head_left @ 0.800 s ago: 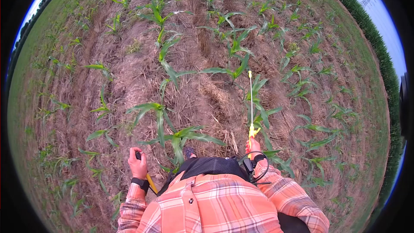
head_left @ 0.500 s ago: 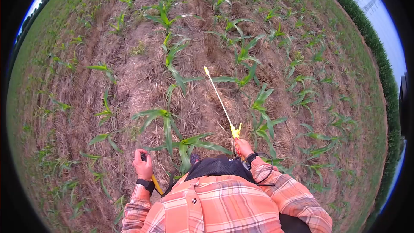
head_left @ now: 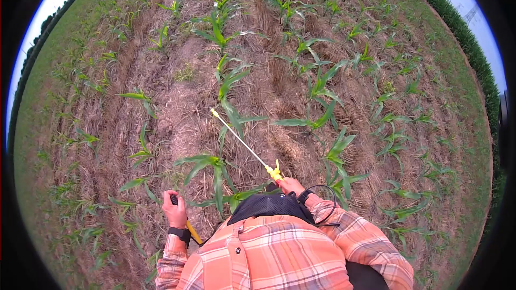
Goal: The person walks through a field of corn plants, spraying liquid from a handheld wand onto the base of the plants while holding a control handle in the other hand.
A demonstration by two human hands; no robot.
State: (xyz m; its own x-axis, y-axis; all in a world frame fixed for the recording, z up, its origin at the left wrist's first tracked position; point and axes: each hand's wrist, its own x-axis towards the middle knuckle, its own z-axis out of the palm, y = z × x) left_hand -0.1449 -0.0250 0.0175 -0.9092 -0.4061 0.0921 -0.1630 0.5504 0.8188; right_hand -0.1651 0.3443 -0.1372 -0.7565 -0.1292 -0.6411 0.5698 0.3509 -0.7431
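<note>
My right hand (head_left: pixel 291 185) is closed round the handle of a spray wand (head_left: pixel 243 143), just below its yellow valve. The wand's thin white tube runs up and to the left, and its yellow nozzle lies over the ground beside a young corn plant (head_left: pixel 231 113). At the lower left, my left hand (head_left: pixel 174 210) grips the black end of a yellow lever (head_left: pixel 193 232). The lever's lower end disappears by my side. A thin black hose (head_left: pixel 334 204) loops near my right wrist.
Rows of young corn plants (head_left: pixel 215 169) stand in straw-covered soil (head_left: pixel 177 96), close to my hands and on both sides. A tall green hedge-like strip (head_left: pixel 457 24) borders the field at right, with pylons beyond.
The wand has swung left, its nozzle moving from between two corn rows to the left side of the middle row. My right hand has shifted slightly left; my left hand still grips the lever.
</note>
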